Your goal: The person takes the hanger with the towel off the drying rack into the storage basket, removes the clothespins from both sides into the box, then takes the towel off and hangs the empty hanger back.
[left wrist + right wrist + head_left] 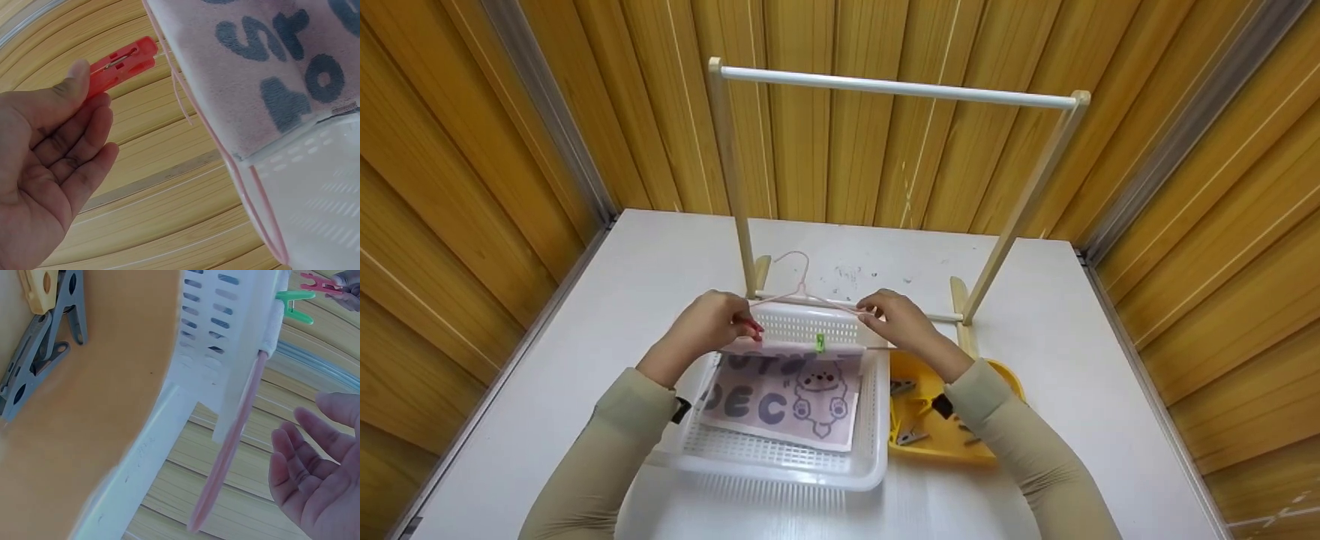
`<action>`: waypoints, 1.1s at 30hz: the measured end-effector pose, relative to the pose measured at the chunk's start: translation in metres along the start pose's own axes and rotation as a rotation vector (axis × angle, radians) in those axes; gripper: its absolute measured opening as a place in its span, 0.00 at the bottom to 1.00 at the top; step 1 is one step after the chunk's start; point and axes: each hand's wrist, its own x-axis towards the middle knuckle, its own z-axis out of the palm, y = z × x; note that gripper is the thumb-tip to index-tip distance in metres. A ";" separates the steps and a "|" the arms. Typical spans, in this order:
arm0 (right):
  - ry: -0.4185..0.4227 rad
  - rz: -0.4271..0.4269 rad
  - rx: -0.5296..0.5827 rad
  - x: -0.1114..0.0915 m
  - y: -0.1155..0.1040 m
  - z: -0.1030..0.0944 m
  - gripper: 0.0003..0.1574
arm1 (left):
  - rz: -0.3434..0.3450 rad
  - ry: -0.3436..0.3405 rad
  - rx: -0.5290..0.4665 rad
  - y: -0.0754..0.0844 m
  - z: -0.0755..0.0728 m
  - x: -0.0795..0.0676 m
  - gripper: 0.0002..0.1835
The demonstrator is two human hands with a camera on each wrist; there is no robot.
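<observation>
My left hand [711, 321] pinches a red clothespin [121, 66] between thumb and fingers, at the left end of a pink towel [750, 427] with dark letters and a cartoon animal. The towel is draped over the lower bar of a pink hanger [225, 464]. A green clothespin [820, 343] is clipped on the towel's top fold. In the left wrist view the red clothespin is apart from the towel. My right hand [320, 467] is beside the hanger's right end, fingers loosely bent with nothing between them; the right wrist view shows a gap to the hanger.
Beneath the towel sits a white perforated basket [879, 450]. To its right, a yellow tray [952, 454] contains several clothespins, among them a grey one [913, 436]. A wooden rack with a white top bar [896, 88] stands behind on the white table [660, 247].
</observation>
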 end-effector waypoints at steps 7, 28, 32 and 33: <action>0.018 -0.074 0.046 -0.004 -0.012 -0.003 0.18 | 0.050 0.041 -0.030 0.007 -0.006 -0.003 0.04; 0.098 -0.330 0.109 -0.015 -0.046 0.003 0.28 | 0.225 0.126 -0.159 0.049 -0.004 -0.005 0.12; 0.139 -0.377 0.114 -0.017 -0.052 0.003 0.25 | 0.261 0.141 -0.177 0.053 -0.001 -0.002 0.13; 0.148 -0.384 0.115 -0.018 -0.053 0.003 0.24 | 0.268 0.143 -0.185 0.055 0.000 -0.001 0.13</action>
